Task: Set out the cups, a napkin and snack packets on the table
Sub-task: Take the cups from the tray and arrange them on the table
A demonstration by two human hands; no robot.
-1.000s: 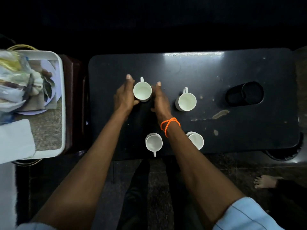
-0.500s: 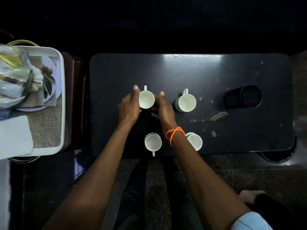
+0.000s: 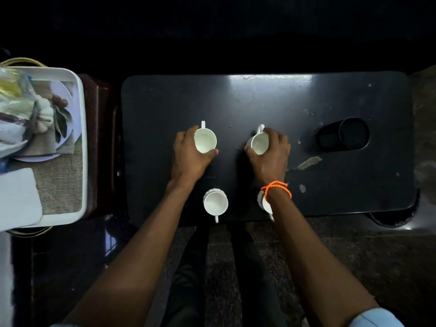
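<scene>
Several white cups stand on the dark table [image 3: 259, 100]. My left hand [image 3: 188, 156] wraps around the far left cup [image 3: 205, 140], whose handle points away from me. My right hand [image 3: 271, 156] grips the far right cup [image 3: 259, 143], handle also pointing away. A near left cup [image 3: 215, 204] stands free by the front edge with its handle toward me. The near right cup [image 3: 265, 204] is mostly hidden under my right wrist. Snack packets [image 3: 16, 109] and a white napkin [image 3: 16, 197] lie on the tray [image 3: 80, 109] at the left.
A black cylindrical holder [image 3: 343, 138] lies on its side at the table's right. The tray, lined with a woven mat [image 3: 61, 180], rests on a brown stand left of the table and holds a plate [image 3: 63, 95]. The tabletop paint is chipped near the right cups.
My right hand left the far left cup and moved right onto the far right cup. My left hand stayed on the far left cup, closing more around it.
</scene>
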